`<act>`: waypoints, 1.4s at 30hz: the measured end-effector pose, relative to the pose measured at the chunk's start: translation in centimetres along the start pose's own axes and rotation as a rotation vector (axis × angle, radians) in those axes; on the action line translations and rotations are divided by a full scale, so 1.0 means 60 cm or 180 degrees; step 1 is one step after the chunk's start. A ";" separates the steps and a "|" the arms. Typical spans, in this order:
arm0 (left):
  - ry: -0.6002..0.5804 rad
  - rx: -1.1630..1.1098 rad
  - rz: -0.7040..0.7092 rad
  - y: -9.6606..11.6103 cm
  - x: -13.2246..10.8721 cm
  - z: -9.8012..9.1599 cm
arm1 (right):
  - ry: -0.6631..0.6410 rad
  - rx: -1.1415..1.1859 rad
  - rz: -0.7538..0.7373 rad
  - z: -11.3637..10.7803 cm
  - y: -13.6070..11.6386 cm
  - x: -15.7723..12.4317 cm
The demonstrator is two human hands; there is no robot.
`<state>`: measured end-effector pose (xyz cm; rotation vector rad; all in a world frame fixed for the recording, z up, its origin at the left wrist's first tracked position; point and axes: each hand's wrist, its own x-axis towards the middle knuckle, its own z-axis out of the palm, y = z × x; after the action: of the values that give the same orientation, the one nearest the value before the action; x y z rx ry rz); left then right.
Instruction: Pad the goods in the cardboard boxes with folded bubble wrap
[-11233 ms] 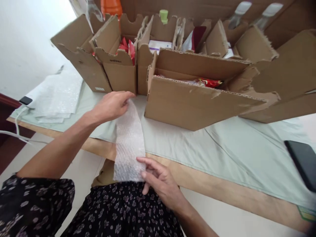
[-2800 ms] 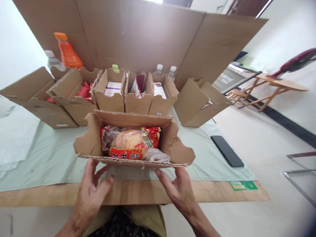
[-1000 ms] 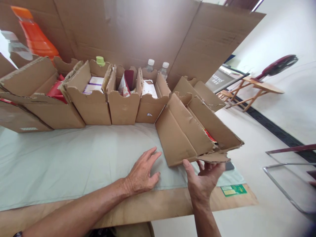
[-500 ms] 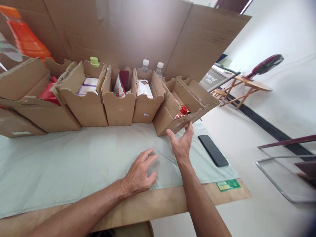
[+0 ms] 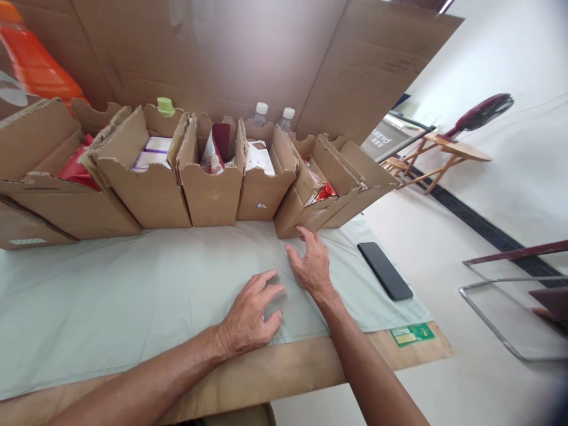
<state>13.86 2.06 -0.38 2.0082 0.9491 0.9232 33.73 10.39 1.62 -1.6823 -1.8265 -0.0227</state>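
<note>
– Your fingers [image 5: 307, 237]: holding anything?
– Nothing; your left hand [image 5: 252, 313] and right hand [image 5: 312, 264] are both loosely spread.
– And the cardboard box [image 5: 317, 215] with the red packet [image 5: 326, 191]?
– Beyond and left of the black smartphone [image 5: 385, 271], nearer your right hand, contact unclear. Its long axis runs away from you.

Boxes [image 5: 323, 214] are matt brown cardboard, rough and ragged along the cut rims. Packet [image 5: 326, 191] is glossy red plastic film, crinkled. Backboard [image 5: 248, 59] is smoother cardboard with a slight sheen. Cloth [image 5: 168, 290] looks matt, lightly creased. Table edge [image 5: 284, 370] is bare wood, smooth. Orange bottle [image 5: 38, 65] and white caps [image 5: 261, 108] look plastic; tube frame [image 5: 491, 326] is shiny metal. Floor [image 5: 430, 242] looks smooth.
</note>
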 end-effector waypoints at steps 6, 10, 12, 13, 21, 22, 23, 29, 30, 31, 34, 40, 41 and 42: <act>0.0014 0.0013 -0.0018 0.000 0.000 0.000 | -0.0099 0.0007 0.0083 0.005 0.007 0.000; 0.0009 0.0000 -0.0038 0.000 -0.001 -0.002 | -0.0124 0.0047 0.0091 0.010 0.012 0.002; -0.0002 0.0005 -0.0029 0.001 0.000 -0.003 | -0.0130 0.0093 0.0093 0.012 0.015 0.004; -0.0005 0.0012 -0.0017 0.002 0.000 -0.004 | -0.0129 0.0124 0.0092 0.013 0.016 0.005; -0.0020 -0.0091 -0.0104 0.006 0.002 -0.003 | 0.0147 0.0536 -0.0069 -0.017 -0.008 0.003; -0.0033 -0.0109 -0.0118 0.006 0.001 -0.002 | 0.0189 0.0598 -0.0113 -0.028 -0.020 0.007; -0.0040 -0.0128 -0.0136 0.005 0.001 -0.002 | 0.0229 0.0676 -0.0163 -0.040 -0.035 0.013; -0.0016 -0.0220 -0.0155 0.000 -0.001 0.003 | 0.0037 0.1306 -0.0411 -0.080 -0.140 0.115; -0.0011 -0.0253 -0.0152 -0.001 -0.002 0.004 | -0.0058 0.1257 -0.0428 -0.074 -0.152 0.138; 0.0012 -0.0302 -0.0159 -0.002 -0.002 0.005 | -0.0130 0.1171 -0.0433 -0.066 -0.161 0.161; 0.0285 -0.0454 -0.0130 -0.003 0.000 0.005 | -0.0175 0.0983 -0.0388 -0.032 -0.174 0.211; 0.1582 -0.0300 -0.0068 0.016 0.020 -0.045 | -0.0012 0.1064 -0.0303 -0.048 -0.190 0.155; 0.1851 -0.0293 -0.0149 0.021 0.021 -0.059 | 0.0025 0.1091 -0.0289 -0.070 -0.191 0.124; 0.2105 -0.0318 -0.0245 0.027 0.021 -0.074 | 0.0066 0.1119 -0.0285 -0.095 -0.189 0.089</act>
<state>11.29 3.68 3.46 1.5817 1.2817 1.6027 26.21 10.67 13.15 -1.3504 -1.7693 0.2292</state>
